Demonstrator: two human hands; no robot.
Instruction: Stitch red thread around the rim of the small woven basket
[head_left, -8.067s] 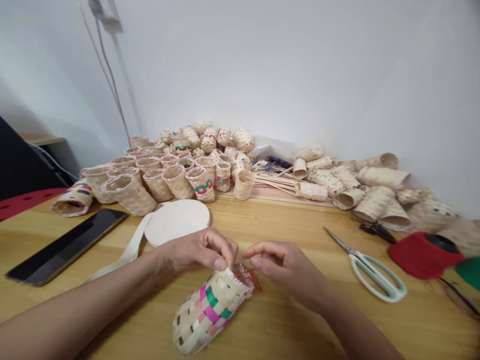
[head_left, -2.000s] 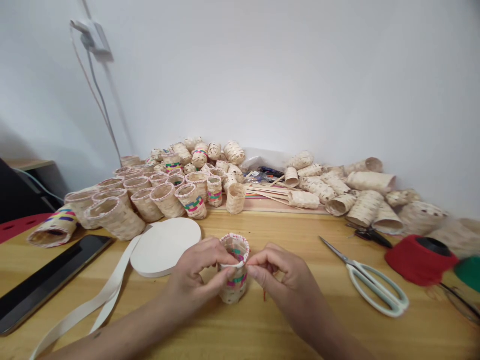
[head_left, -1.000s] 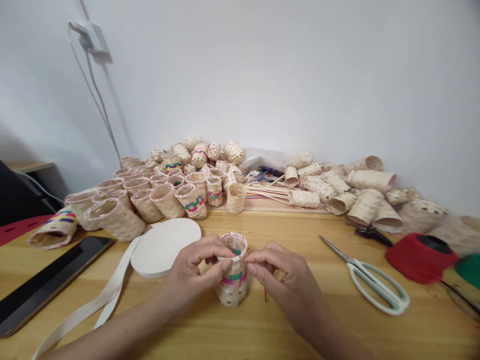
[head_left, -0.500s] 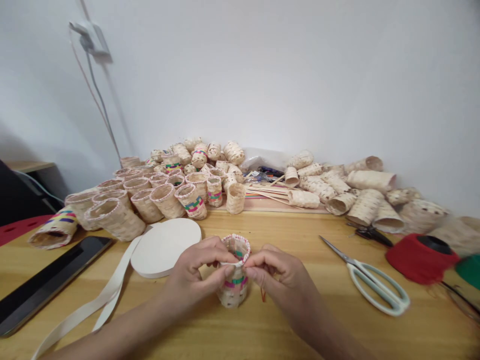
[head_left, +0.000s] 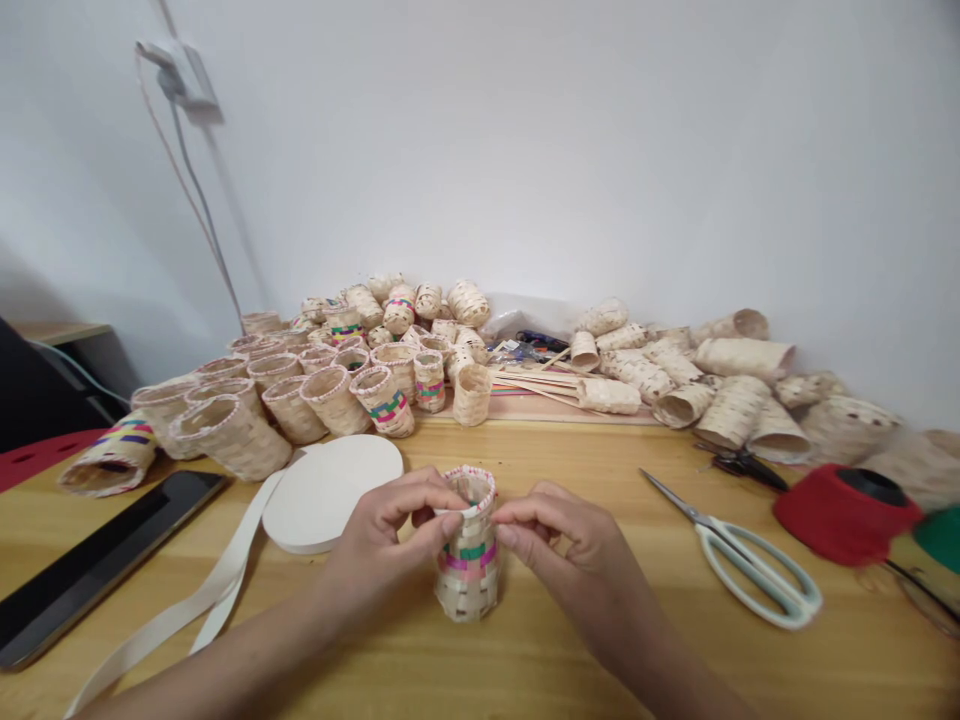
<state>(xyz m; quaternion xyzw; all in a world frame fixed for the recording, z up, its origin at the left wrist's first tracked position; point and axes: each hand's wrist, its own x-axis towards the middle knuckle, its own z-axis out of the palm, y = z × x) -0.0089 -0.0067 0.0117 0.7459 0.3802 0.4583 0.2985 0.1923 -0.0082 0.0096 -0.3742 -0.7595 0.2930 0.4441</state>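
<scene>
A small woven basket [head_left: 466, 565] with green and pink bands and a red-stitched rim stands upright on the wooden table [head_left: 525, 660], right in front of me. My left hand [head_left: 386, 540] grips its rim and left side between thumb and fingers. My right hand [head_left: 559, 545] pinches the rim on the right side, fingers curled. Whether a thread or needle is in the right fingers cannot be made out.
White-handled scissors [head_left: 739, 570] lie to the right, with a red spool [head_left: 844, 510] beyond them. A white tape roll [head_left: 330, 480] and a dark tablet [head_left: 90, 570] lie to the left. Many woven baskets [head_left: 330, 385] and plain woven tubes [head_left: 735, 385] line the wall.
Eight seconds ago the basket lay tilted on its side near me; it now stands upright. Over the last second both hands shifted slightly along the rim, and the red thread below my right hand is gone from view.
</scene>
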